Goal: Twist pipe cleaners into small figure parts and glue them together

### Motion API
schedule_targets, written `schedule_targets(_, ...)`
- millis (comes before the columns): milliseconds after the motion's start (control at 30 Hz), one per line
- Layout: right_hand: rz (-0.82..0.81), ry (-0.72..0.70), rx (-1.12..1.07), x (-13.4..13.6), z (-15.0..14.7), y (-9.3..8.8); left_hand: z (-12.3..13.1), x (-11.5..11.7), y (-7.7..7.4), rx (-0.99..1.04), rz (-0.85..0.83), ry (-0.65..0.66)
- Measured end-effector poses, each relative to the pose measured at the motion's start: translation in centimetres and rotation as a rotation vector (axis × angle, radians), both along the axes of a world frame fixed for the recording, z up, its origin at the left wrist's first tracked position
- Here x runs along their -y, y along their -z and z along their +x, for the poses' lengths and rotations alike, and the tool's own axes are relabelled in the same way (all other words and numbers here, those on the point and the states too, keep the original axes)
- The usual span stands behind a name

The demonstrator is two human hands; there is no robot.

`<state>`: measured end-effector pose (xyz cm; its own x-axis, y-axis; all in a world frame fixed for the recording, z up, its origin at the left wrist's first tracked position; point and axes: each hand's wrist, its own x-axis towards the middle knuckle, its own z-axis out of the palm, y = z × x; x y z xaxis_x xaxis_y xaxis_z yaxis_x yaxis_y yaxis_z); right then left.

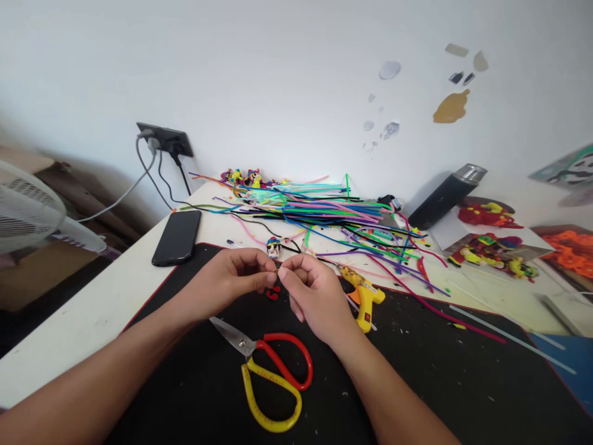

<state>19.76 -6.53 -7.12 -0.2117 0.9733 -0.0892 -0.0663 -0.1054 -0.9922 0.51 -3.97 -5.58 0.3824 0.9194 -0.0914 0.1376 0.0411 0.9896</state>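
The near right stretch of the black mat (463, 389) lies open, crossed only by a red strand (445, 315) towards its right edge. Scissors (273, 377) lie at the mat's near middle. A glue gun (364, 295) sits just beside the right hand (317, 293). A tangle of pipe cleaners (324, 213) crowds the far edge of the worktop (83, 321); a phone (176, 237) lies off the mat's far left corner.

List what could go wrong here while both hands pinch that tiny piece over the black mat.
1. The glue gun lies right beside the right hand; if hot, it might burn the wrist.
2. The scissors lie below the left hand, tip toward the forearm; lowering the arm could jab it.
3. The small piece might slip and vanish among the pipe cleaners.
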Motion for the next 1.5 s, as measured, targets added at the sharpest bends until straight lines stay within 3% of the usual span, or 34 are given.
schedule_targets(367, -0.012, -0.001, -0.023, 0.0, -0.1, 0.1, -0.1, -0.2, 0.8, 0.178, -0.144, -0.031)
schedule_targets(633, -0.024, 0.002, -0.003, 0.0, -0.2, 0.0, 0.0, 0.2, 0.4, 0.139, -0.052, -0.046)
schedule_targets(1067, -0.021, -0.010, 0.000, 0.0, -0.2, 0.3, -0.3, -0.2, 1.2, 0.161, -0.107, -0.004)
schedule_targets(1500, -0.068, -0.050, -0.162, -0.3, 0.0, 0.2, 0.0, 0.2, 0.9, 0.209, 0.023, -0.016)
